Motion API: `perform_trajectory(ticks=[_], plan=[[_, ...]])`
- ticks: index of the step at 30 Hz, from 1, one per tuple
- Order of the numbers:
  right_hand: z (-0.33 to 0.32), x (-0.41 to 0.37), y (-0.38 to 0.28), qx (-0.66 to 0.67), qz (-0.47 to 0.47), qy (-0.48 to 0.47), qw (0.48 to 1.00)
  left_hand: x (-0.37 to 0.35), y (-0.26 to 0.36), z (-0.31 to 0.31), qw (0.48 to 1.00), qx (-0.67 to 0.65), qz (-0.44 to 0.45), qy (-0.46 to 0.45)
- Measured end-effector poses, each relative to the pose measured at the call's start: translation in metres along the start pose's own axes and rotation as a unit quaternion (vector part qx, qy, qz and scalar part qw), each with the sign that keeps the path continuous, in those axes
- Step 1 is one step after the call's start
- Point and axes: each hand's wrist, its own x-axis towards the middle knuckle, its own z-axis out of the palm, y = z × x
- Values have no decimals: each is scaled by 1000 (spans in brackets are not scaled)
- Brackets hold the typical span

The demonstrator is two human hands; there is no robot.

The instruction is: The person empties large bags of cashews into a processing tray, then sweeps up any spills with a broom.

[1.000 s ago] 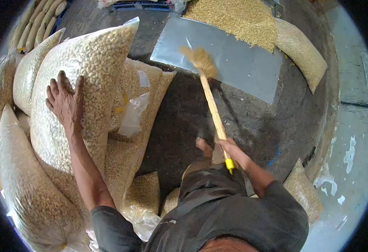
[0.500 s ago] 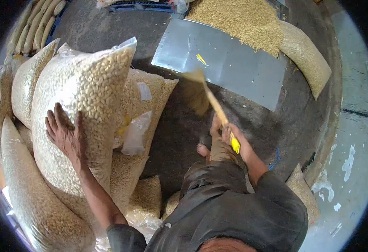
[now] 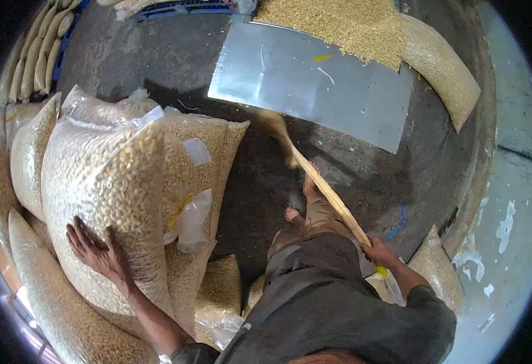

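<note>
One broom (image 3: 326,188) is held at the centre of the scene, its brush (image 3: 280,134) blurred above the dark floor (image 3: 254,194), near the near edge of a metal sheet (image 3: 308,88). The handle is wrapped by the curled fingers of the right hand (image 3: 379,252), close to its yellow end (image 3: 382,271). The left hand (image 3: 103,258) is laid on a large bag (image 3: 114,182) at left, fingers spread, nothing gripped. Whether the floor is touched by the bristles cannot be told. Strokes are best kept low, short and even, with the bag steadied by a flat palm so that the plastic is not strained.

The large bag is clear and filled with pale, curved nuts. Similar contents are seen in a long bag (image 3: 65,297) at near left. At the far side, loose nuts (image 3: 332,27) are heaped against the sheet, with a filled bag (image 3: 442,67) laid at their right. Another full bag (image 3: 436,270) is placed at near right.
</note>
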Motion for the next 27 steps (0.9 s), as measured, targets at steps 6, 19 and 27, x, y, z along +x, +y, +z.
perform_trajectory(ticks=[6, 19, 27], plan=[[24, 67, 87, 193, 148, -169, 955, -3, 1, 4, 1000, 13, 2, -1], [144, 202, -28, 136, -54, 120, 982, -8, -3, 2, 1000, 13, 4, 11], [74, 119, -107, -29, -229, 158, 960, -9, -6, 2, 999, 33, -9, 26]])
